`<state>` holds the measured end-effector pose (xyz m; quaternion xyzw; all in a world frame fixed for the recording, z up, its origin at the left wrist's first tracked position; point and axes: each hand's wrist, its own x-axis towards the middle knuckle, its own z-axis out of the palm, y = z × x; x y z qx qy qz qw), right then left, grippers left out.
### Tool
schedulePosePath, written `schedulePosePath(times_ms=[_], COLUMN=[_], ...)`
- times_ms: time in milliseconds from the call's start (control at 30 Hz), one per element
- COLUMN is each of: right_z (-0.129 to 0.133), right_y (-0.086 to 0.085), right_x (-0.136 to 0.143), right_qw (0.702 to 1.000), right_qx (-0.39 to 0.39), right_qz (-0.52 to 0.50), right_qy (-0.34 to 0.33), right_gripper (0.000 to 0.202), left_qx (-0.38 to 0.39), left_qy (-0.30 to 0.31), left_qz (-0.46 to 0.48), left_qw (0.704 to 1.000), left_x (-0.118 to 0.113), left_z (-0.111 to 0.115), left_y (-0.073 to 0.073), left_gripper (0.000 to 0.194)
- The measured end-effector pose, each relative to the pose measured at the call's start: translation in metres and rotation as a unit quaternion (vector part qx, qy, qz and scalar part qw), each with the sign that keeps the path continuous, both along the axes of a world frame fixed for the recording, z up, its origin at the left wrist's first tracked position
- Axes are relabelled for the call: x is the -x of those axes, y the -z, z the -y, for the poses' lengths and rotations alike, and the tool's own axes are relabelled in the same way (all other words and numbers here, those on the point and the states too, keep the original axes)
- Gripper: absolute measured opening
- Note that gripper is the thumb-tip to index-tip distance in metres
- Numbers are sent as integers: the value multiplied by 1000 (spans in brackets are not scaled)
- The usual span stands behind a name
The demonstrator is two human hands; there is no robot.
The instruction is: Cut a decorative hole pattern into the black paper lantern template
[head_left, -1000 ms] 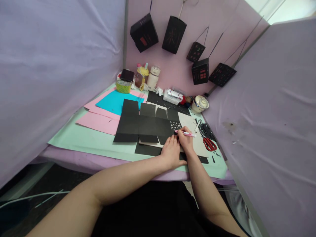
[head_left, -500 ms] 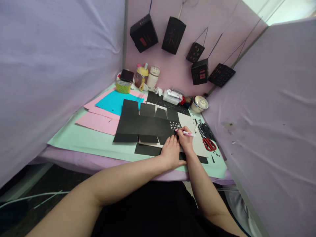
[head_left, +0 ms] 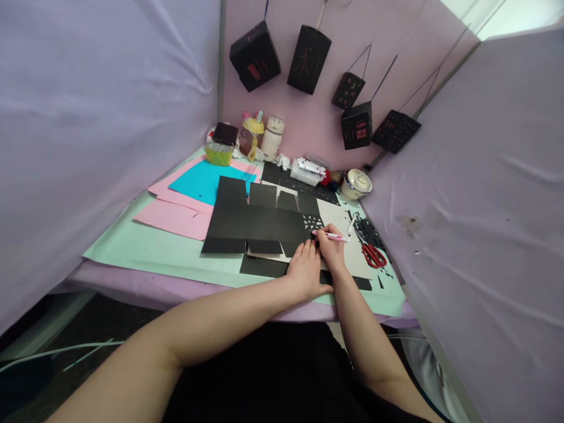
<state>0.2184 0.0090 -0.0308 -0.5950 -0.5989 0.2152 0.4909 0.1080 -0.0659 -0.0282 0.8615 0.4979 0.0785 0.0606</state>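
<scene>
1. Hanging boxes, black, with cut-out patterns: five point(head_left: 309, 59), on cords by the pink wall.
2. Sheets, blue: one point(head_left: 194, 185); pink: at least two point(head_left: 174, 220), partly overlapped.
3. Scissors, red handles: one pair point(head_left: 374, 256), right of the hands, near black scraps point(head_left: 371, 234).
4. Bottle, white: one point(head_left: 272, 139); cup, yellow lid: one point(head_left: 253, 128); both at the back.
5. Bowl, pale: one point(head_left: 356, 184), back right.
6. Card, black, large, with flaps: one point(head_left: 259, 220), flat on the table point(head_left: 118, 254), reaching forward and left from both hands; small triangular holes lie just beyond the fingers.
7. Left hand: one point(head_left: 305, 270), flat, fingers together, fingertips on the card's near right part.
8. Right hand: one point(head_left: 330, 249), pinching one pink-and-white pen-shaped tool point(head_left: 338, 238), its tip at the card; pen or knife, too small to tell.
</scene>
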Motion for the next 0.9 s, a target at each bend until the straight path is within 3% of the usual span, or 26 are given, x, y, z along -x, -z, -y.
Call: schedulePosePath(times_ms=[900], right_z=[-2], right_y=[2], right_x=[-2], right_qw=[1000], right_qx=[-16], right_qz=[6], right_qy=[-6], right_gripper=[15], left_qx=[5], left_qy=[2], left_qz=[-16], left_qw=[1000], left_x=[1], left_z=[1], left_y=[-4], left_gripper=[108])
